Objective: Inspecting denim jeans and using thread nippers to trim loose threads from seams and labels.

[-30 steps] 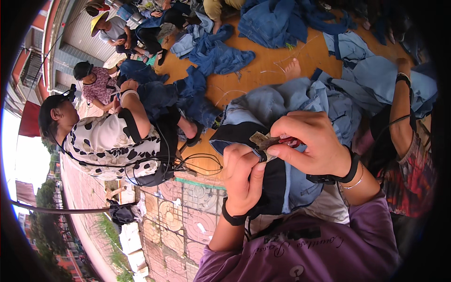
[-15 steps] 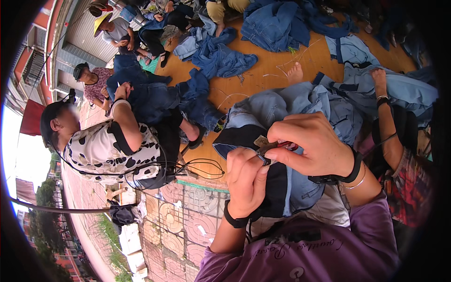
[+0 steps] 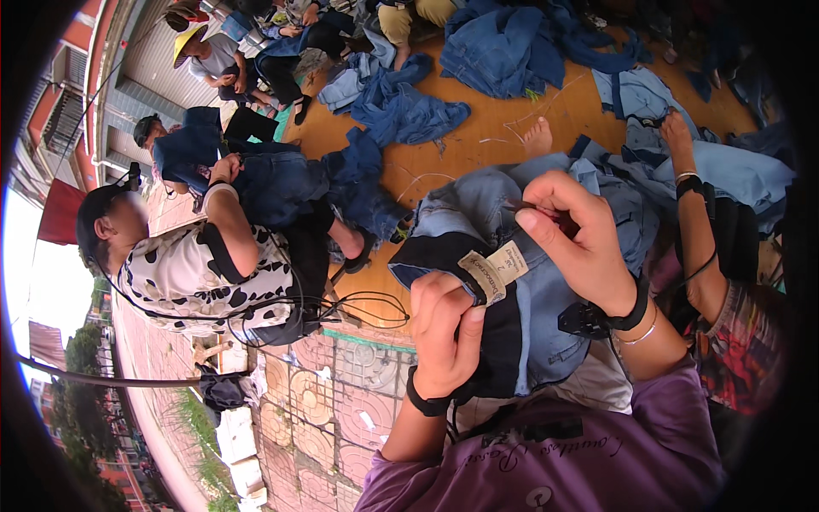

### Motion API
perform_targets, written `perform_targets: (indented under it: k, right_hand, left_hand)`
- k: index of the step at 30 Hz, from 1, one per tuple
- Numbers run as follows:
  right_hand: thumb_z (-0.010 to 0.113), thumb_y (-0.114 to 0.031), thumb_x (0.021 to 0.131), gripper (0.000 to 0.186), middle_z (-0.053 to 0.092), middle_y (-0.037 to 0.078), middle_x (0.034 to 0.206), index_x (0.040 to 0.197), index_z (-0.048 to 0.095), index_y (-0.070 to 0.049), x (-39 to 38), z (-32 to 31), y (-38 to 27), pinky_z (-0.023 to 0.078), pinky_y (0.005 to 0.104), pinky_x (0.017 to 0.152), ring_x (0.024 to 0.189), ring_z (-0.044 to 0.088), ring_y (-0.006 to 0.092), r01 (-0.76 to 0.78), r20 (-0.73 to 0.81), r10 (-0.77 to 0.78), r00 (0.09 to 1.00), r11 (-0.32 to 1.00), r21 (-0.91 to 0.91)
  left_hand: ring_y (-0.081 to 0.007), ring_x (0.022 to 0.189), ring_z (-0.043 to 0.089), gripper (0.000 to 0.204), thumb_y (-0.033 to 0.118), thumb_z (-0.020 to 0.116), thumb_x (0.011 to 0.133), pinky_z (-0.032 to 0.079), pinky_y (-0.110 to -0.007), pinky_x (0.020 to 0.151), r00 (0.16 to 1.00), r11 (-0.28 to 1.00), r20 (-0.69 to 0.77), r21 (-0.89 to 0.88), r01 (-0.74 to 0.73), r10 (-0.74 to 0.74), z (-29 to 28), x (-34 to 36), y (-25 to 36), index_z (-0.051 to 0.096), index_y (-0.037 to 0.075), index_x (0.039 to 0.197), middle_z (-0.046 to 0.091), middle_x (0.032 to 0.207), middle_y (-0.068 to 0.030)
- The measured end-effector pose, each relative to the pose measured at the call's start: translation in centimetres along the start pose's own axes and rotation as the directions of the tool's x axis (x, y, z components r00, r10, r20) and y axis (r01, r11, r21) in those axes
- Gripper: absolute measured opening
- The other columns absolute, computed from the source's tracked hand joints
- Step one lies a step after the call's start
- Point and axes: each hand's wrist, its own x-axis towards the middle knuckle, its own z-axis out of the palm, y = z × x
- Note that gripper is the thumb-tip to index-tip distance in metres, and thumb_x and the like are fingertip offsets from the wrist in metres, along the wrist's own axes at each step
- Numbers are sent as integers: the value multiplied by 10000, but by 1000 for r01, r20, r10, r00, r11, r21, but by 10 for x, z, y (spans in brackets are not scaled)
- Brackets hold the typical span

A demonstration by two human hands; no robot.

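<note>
The garment [image 3: 554, 341] lies bunched across the wearer's lap, centre to lower right of the frame, probably so the lap carries its weight. Left hand [image 3: 448, 333]: fingers curled closed on the black band [image 3: 499, 346], just beside the pale label [image 3: 497, 270], likely to keep that edge taut and the label facing up. Right hand [image 3: 580, 243]: fingers pinched on a red tool [image 3: 563, 224], mostly hidden; its working end can't be made out. It hangs above and right of the label, apart from it, presumably leaving the label uncovered. More denim [image 3: 499, 51] sits upper centre on the orange board [image 3: 478, 128], seemingly within reach of those seated around.
</note>
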Motion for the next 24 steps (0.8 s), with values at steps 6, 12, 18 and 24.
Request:
perform_targets:
  k: [6, 12, 18, 24]
  right_hand:
    - [626, -230, 949, 227, 499, 5, 662, 959, 561, -13, 2, -25, 36, 344, 247, 557, 609, 423, 68, -136, -226, 106, 968, 983, -124]
    - [719, -166, 839, 214, 534, 47, 651, 951, 616, -14, -5, -63, 71, 374, 269, 563, 585, 463, 120, -269, -226, 186, 956, 861, -431]
    - [681, -77, 852, 214, 442, -11, 623, 1050, 645, -3, -11, -76, 98, 317, 264, 544, 595, 385, 66, -240, -43, 237, 971, 945, -221]
    - [640, -35, 852, 294, 385, -3, 575, 1146, 632, -42, -9, -54, 97, 299, 277, 526, 555, 357, 73, -267, 177, 291, 940, 953, -145]
  left_hand:
    - [-268, 919, 551, 106, 22, 634, 861, 432, -341, 833, 951, 885, 95, -348, 310, -295, -11, -18, -3, 564, -22, 927, 582, 972, -141]
    - [-175, 1008, 553, 145, 129, 557, 961, 378, -285, 954, 796, 461, 200, -725, 512, -571, -24, -36, -12, 591, 2, 1021, 599, 1067, -74]
    - [-153, 1151, 524, 371, 336, 531, 1004, 355, -324, 1053, 628, 216, 161, -851, 479, -762, -14, -31, -10, 536, 52, 1243, 584, 1233, -39]
    - [-77, 938, 566, 163, 154, 628, 957, 399, -239, 872, 468, 132, 202, -798, 588, -860, -10, -15, -24, 646, 33, 1064, 661, 1015, 1]
